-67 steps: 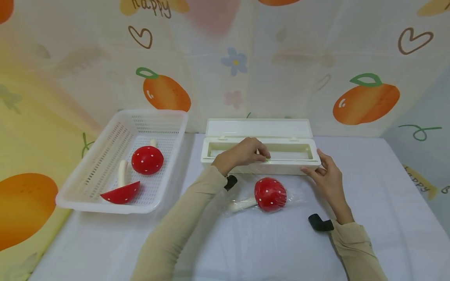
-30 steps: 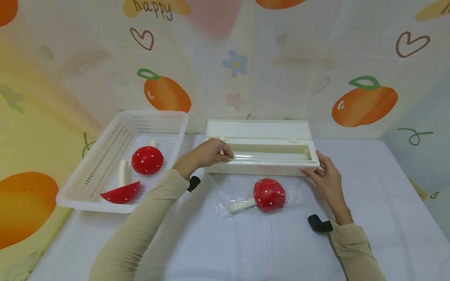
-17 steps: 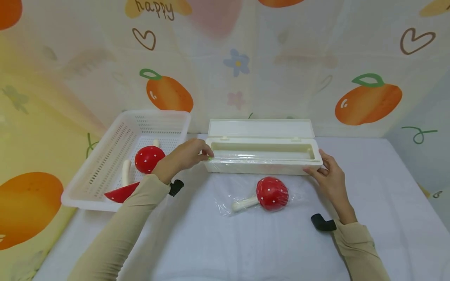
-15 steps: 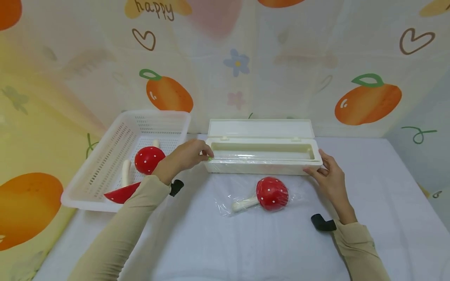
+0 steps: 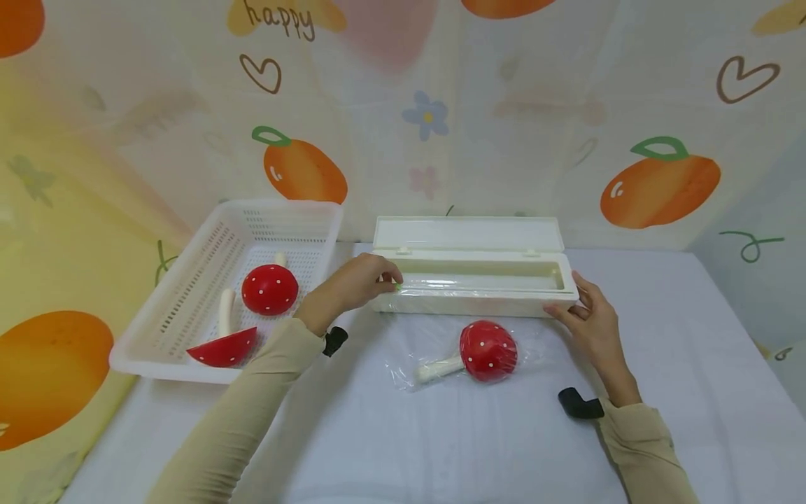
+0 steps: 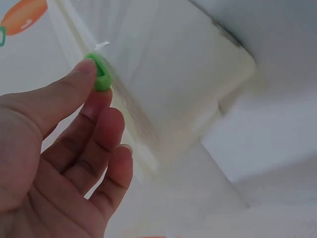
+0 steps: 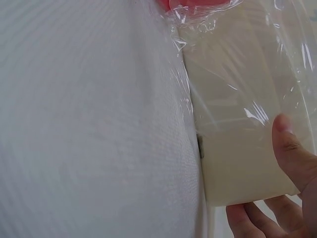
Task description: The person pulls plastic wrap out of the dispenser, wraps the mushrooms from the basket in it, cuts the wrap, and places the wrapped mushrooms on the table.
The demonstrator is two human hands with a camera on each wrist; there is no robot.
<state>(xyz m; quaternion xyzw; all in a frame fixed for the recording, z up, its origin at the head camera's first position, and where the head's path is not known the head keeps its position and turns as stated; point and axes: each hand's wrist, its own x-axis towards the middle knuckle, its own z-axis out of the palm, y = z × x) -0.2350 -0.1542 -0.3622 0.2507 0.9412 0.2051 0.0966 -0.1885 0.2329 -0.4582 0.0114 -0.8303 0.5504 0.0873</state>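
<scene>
A long white cling film dispenser (image 5: 478,305) stands at the back of the table with its lid (image 5: 469,234) raised. My left hand (image 5: 355,283) is at its left part, thumb and forefinger pinching a small green slide cutter (image 6: 100,74) on the front edge. My right hand (image 5: 588,318) grips the right end, thumb on the front face and fingers round the end in the right wrist view. Clear cling film (image 7: 247,89) hangs down the front and spreads over a red, white-dotted toy mushroom (image 5: 488,351) with a white stem, lying on the table.
To the left is a white perforated basket (image 5: 141,360) holding a red dotted mushroom (image 5: 269,289) and another one (image 5: 223,348) on its side. My left forearm passes close to the basket's right side. A patterned cloth (image 5: 491,154) hangs behind the table.
My left hand has slid the cutter leftward along the dispenser's front edge to its left end, then a little back right. My right hand keeps its grip; the wrapped mushroom stays in place.
</scene>
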